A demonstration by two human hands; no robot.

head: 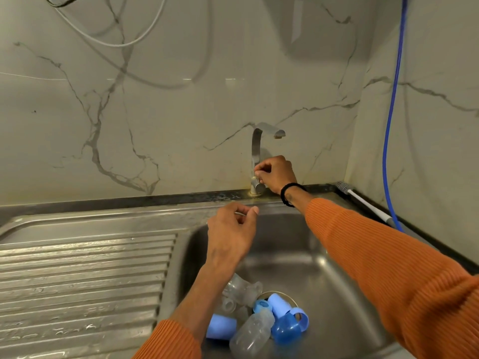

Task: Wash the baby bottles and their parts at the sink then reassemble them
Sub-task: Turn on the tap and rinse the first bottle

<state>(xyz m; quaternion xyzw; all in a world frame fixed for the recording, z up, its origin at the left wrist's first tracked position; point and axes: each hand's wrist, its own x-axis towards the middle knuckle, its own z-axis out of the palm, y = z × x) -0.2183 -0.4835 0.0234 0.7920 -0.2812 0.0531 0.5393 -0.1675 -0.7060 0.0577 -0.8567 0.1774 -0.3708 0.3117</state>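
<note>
Several baby bottle parts lie in a heap at the near side of the steel sink: a clear bottle, a pale blue cap, a dark blue dome cap, blue rings and clear pieces. My right hand is closed on the handle of the chrome tap at the back of the sink. No water runs from the spout. My left hand hovers above the basin, fingers loosely curled, holding nothing.
A ribbed steel draining board lies left of the basin. A bottle brush with a white handle rests along the back right rim. A blue hose hangs down the marble wall at the right.
</note>
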